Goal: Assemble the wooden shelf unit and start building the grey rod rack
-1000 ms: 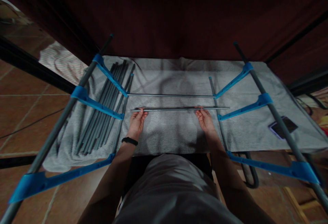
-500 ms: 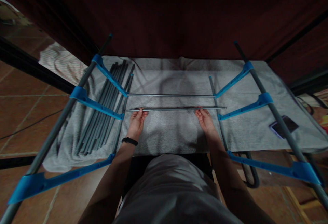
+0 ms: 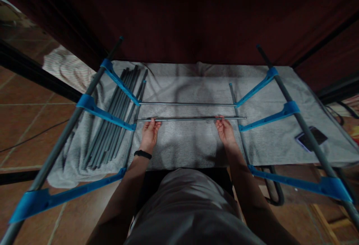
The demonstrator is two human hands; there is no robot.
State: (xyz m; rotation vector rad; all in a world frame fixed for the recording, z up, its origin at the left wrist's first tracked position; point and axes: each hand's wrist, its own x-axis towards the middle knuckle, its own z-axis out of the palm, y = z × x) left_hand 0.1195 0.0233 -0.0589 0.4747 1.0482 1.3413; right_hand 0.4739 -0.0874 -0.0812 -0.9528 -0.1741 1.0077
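Both my hands hold one thin grey metal rod (image 3: 190, 118) level above a grey towel (image 3: 193, 144). My left hand (image 3: 149, 135) pinches it near its left end, my right hand (image 3: 225, 131) near its right end. The rod's left tip lies close to the end of a blue plastic bracket (image 3: 105, 114) on the left grey pole (image 3: 64, 136). Its right tip lies close to the matching blue bracket (image 3: 269, 120) on the right grey pole (image 3: 297, 116). A second rod (image 3: 186, 104) sits just behind, spanning the farther pair of blue brackets.
A bundle of several loose grey rods (image 3: 114, 118) lies on the towel at the left. A dark phone (image 3: 311, 138) lies on the towel at the right. Nearer blue brackets (image 3: 64, 194) (image 3: 303, 185) flank my body. Brown tiled floor lies to the left.
The held rod has slid to the left, its left tip nearing the left bracket and its right tip drawing in toward the right bracket. My hands stayed nearly in place.
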